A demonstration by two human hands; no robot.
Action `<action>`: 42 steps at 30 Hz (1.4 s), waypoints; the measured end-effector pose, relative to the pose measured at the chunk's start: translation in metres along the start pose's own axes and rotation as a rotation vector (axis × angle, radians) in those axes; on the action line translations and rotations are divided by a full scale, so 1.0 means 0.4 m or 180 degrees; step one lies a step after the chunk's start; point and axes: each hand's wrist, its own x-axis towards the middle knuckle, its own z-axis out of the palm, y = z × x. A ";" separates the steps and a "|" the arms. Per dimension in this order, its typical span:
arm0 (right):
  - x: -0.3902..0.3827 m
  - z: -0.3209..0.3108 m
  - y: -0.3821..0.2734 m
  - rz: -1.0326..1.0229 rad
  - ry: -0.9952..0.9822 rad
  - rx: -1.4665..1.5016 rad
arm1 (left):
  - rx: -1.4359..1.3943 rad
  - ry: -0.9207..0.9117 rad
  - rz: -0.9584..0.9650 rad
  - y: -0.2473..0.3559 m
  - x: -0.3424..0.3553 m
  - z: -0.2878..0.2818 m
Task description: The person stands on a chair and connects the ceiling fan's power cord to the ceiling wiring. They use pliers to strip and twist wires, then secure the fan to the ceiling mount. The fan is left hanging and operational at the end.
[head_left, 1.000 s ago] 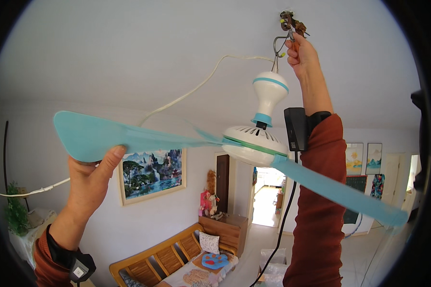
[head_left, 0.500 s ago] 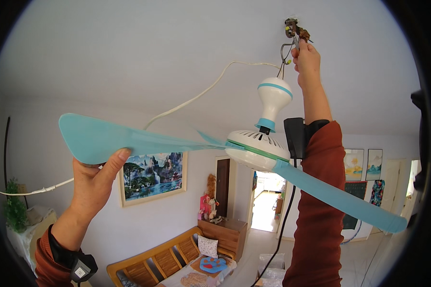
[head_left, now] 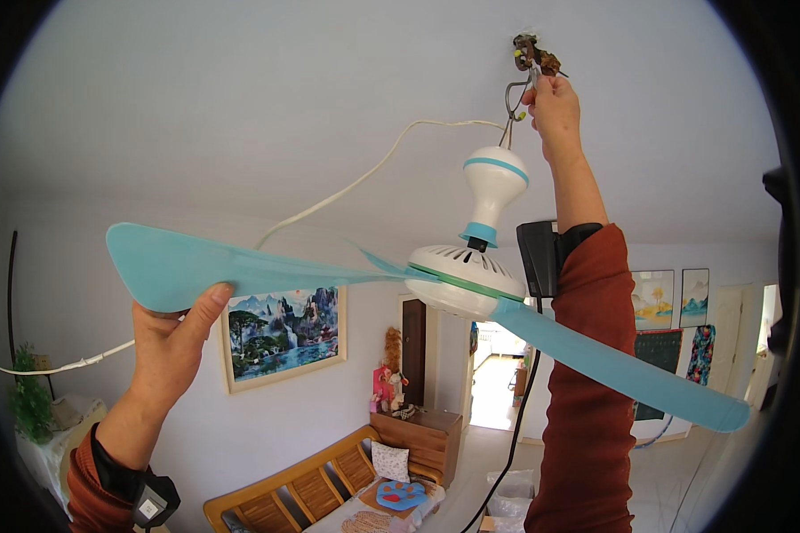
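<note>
A ceiling fan with a white body (head_left: 469,275) and light-blue blades hangs tilted below a metal hook in the ceiling (head_left: 526,55). My left hand (head_left: 171,342) grips the outer end of the left fan blade (head_left: 196,266), thumb in front and fingers behind. A wire loop (head_left: 511,99) with a small yellow-green tip links the fan's white neck (head_left: 496,182) to the hook. Up beside the rusty hook, my right hand (head_left: 556,107) is closed on a small silvery metal piece (head_left: 535,75); its exact kind is too small to tell.
A white cord (head_left: 364,173) runs from the fan's top down to the left. The right blade (head_left: 631,369) reaches across my right forearm. Below are a wooden sofa (head_left: 311,489) and a cabinet (head_left: 422,435); a framed landscape picture (head_left: 286,333) hangs on the wall.
The fan, hook and right hand sit slightly farther left in view, while the room below has shifted slightly. Both hands keep their grips.
</note>
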 end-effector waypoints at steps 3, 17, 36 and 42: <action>-0.009 0.001 -0.002 -0.0118 0.0007 -0.0105 | -0.0010 -0.0021 0.0008 0.000 0.000 -0.004; 0.005 0.020 0.017 -0.1100 0.0511 -0.1580 | 0.0052 0.0018 0.0059 0.003 0.000 -0.009; 0.026 -0.064 -0.045 0.1532 -0.1151 0.1366 | 0.0161 0.0174 0.0385 0.002 0.000 0.021; 0.049 -0.066 -0.049 0.1954 -0.1541 0.1635 | 0.0198 0.0195 0.0383 0.001 0.000 0.014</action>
